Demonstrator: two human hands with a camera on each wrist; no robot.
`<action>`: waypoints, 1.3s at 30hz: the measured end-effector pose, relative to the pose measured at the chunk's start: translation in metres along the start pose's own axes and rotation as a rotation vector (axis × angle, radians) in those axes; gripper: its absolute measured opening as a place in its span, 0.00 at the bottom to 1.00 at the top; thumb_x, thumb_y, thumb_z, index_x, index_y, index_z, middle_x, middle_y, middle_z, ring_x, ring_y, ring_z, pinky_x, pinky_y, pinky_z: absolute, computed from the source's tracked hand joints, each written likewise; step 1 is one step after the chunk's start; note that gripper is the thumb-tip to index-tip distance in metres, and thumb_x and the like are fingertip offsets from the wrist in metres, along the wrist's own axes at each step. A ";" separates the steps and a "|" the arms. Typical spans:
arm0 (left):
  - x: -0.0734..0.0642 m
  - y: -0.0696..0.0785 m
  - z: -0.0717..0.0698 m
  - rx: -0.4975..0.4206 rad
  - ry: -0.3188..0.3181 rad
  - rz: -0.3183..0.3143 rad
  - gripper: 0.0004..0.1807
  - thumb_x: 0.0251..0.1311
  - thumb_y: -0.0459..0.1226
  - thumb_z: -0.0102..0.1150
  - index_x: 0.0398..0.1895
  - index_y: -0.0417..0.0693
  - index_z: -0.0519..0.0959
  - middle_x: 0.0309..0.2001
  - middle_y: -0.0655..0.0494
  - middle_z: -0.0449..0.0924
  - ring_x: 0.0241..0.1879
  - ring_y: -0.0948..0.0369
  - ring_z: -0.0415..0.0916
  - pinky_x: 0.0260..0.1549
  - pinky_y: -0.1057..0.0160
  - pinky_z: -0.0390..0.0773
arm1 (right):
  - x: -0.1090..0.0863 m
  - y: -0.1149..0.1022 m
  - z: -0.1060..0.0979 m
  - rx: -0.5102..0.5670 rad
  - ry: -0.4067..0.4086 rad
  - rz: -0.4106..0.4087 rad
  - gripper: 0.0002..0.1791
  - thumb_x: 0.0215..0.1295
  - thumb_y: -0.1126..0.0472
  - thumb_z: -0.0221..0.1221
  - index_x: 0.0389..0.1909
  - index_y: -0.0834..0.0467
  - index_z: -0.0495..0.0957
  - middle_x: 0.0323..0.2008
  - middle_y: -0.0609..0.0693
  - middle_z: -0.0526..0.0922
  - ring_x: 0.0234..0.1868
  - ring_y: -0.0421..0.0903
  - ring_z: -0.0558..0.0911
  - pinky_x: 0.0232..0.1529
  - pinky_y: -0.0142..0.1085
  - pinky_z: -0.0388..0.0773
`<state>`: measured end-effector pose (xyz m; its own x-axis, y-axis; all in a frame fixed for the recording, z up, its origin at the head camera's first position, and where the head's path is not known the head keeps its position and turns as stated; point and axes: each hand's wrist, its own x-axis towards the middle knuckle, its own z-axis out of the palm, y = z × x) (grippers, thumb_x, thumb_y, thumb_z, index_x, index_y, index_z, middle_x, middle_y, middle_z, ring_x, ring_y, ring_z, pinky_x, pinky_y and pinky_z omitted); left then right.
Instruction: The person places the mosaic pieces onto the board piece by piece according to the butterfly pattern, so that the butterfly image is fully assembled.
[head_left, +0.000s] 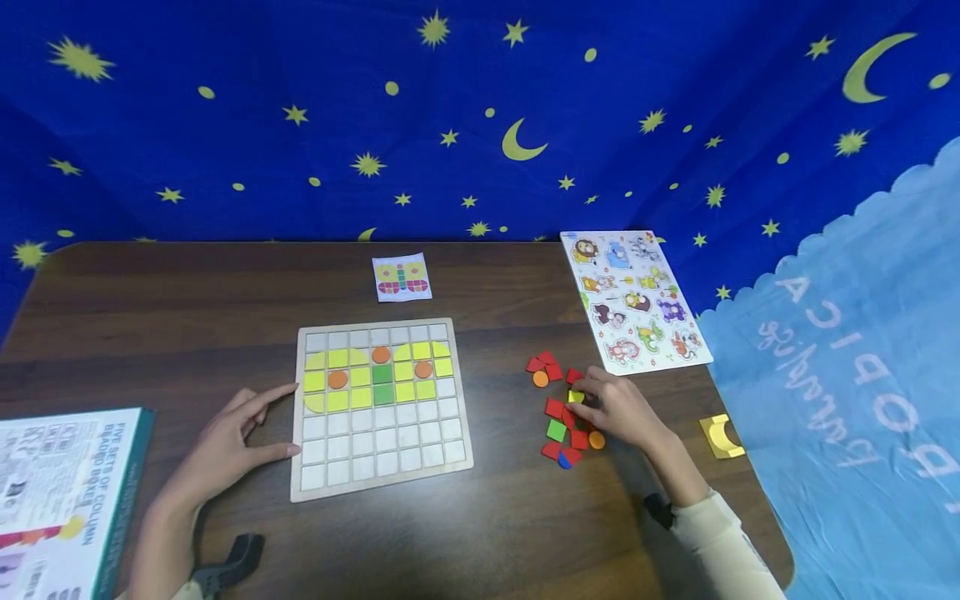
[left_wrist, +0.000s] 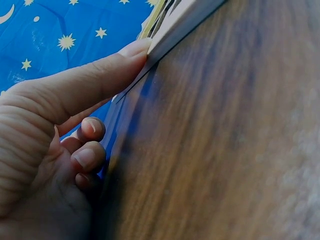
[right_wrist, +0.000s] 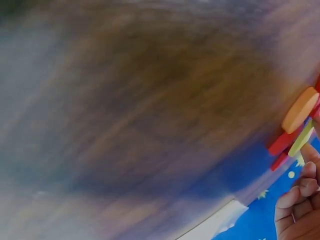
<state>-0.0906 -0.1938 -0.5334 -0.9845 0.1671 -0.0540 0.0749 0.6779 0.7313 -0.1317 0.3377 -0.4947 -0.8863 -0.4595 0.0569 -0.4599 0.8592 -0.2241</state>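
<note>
A wooden grid board lies on the table, its upper rows filled with yellow, orange and green tiles. My left hand touches the board's left edge with straight index finger and thumb, its other fingers curled in. In the left wrist view the thumb presses against the board's side. Over a loose pile of tiles, my right hand pinches a yellow tile between thumb and fingers. Around it lie red tiles, a green tile, an orange disc and a blue piece.
Behind the board sits a small butterfly pattern card. An animal puzzle board stands at the back right. At the right edge lies a yellow cut-out block. A teal-edged box occupies the left front. Starry blue cloth hangs behind.
</note>
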 end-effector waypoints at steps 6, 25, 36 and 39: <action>0.001 0.001 0.000 0.010 -0.004 -0.011 0.45 0.45 0.47 0.78 0.70 0.50 0.70 0.36 0.55 0.59 0.34 0.64 0.56 0.30 0.66 0.57 | 0.008 -0.011 -0.007 0.017 0.030 -0.061 0.15 0.53 0.56 0.74 0.36 0.63 0.87 0.28 0.48 0.74 0.24 0.36 0.67 0.25 0.28 0.67; 0.000 -0.001 0.001 -0.015 -0.006 0.001 0.45 0.46 0.47 0.78 0.70 0.50 0.70 0.35 0.56 0.60 0.33 0.65 0.56 0.31 0.66 0.58 | 0.076 -0.088 0.009 0.049 0.007 -0.351 0.12 0.59 0.55 0.70 0.39 0.59 0.86 0.30 0.47 0.75 0.25 0.35 0.68 0.26 0.26 0.67; 0.001 0.002 0.000 -0.036 -0.015 -0.011 0.45 0.46 0.47 0.78 0.70 0.51 0.70 0.36 0.55 0.60 0.33 0.65 0.56 0.30 0.66 0.59 | 0.103 -0.116 0.020 0.009 -0.068 -0.364 0.15 0.60 0.53 0.69 0.42 0.60 0.86 0.35 0.49 0.79 0.29 0.38 0.75 0.31 0.29 0.73; 0.001 0.001 0.000 -0.034 -0.009 -0.010 0.45 0.46 0.47 0.78 0.70 0.51 0.70 0.36 0.55 0.60 0.33 0.66 0.56 0.30 0.66 0.59 | 0.109 -0.122 0.025 -0.023 -0.083 -0.381 0.15 0.62 0.53 0.68 0.43 0.60 0.85 0.36 0.50 0.81 0.31 0.40 0.77 0.34 0.31 0.75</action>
<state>-0.0910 -0.1928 -0.5326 -0.9836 0.1675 -0.0676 0.0597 0.6546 0.7536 -0.1710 0.1769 -0.4852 -0.6448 -0.7626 0.0528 -0.7573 0.6279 -0.1797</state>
